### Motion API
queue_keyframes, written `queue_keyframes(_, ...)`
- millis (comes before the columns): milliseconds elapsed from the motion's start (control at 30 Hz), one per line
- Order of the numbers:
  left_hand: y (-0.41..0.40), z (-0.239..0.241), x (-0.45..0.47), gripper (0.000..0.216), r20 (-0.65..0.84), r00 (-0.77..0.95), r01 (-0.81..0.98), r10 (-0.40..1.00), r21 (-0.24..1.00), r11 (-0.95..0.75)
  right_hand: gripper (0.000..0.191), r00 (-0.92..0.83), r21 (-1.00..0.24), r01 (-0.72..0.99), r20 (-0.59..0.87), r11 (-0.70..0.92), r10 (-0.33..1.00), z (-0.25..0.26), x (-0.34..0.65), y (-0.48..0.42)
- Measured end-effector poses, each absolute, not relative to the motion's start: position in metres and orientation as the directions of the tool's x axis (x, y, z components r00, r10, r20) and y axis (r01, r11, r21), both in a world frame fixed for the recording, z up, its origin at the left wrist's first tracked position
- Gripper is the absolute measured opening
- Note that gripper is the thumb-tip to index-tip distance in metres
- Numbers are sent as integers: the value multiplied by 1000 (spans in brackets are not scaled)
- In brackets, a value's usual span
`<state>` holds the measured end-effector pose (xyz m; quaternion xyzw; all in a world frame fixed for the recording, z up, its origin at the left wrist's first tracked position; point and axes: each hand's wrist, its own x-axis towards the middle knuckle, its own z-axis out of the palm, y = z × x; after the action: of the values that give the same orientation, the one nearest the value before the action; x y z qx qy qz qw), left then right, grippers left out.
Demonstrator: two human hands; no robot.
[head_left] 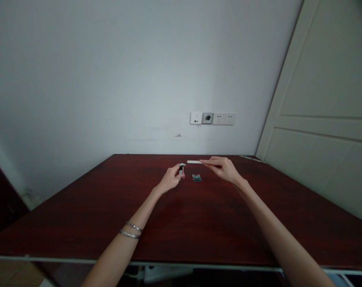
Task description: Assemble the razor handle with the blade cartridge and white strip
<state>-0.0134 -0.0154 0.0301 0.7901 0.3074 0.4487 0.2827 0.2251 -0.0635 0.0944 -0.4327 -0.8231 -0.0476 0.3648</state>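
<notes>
My left hand (170, 178) is closed around a small upright object with a white and black body (181, 169) and a pale, uneven top. Its exact kind is too small to make out. My right hand (222, 169) pinches one end of a flat white stick with a rounded tip (193, 162), which looks like a nail file. The stick lies level, pointing left, its tip a little to the right of the small object and apart from it. Between and below the hands, a small clear case with green inside (197, 178) rests on the table.
The dark red wooden table (139, 207) reaches back to a pale wall (139, 79). Wall sockets (224, 118) sit above its back edge. A cream panelled door (324, 119) stands at the right. A thin flat strip (251, 158) lies at the back right corner.
</notes>
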Motion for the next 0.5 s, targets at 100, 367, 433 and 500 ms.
queue_keyframes(100,-16,30,-13,12,526,417,253,741,716,-651,29,-375,-270,710,638,651,673,94,210,-64)
queue_keyframes(367,-21,33,-13,12,528,456,235,717,705,-669,30,-364,-335,676,622,657,693,78,227,-60)
queue_keyframes(433,-21,32,-13,12,530,454,244,717,700,-672,29,-339,-358,680,620,640,708,79,230,-60)
queue_keyframes(500,-20,30,-12,13,528,455,257,717,693,-673,30,-339,-371,665,623,648,705,81,225,-62)
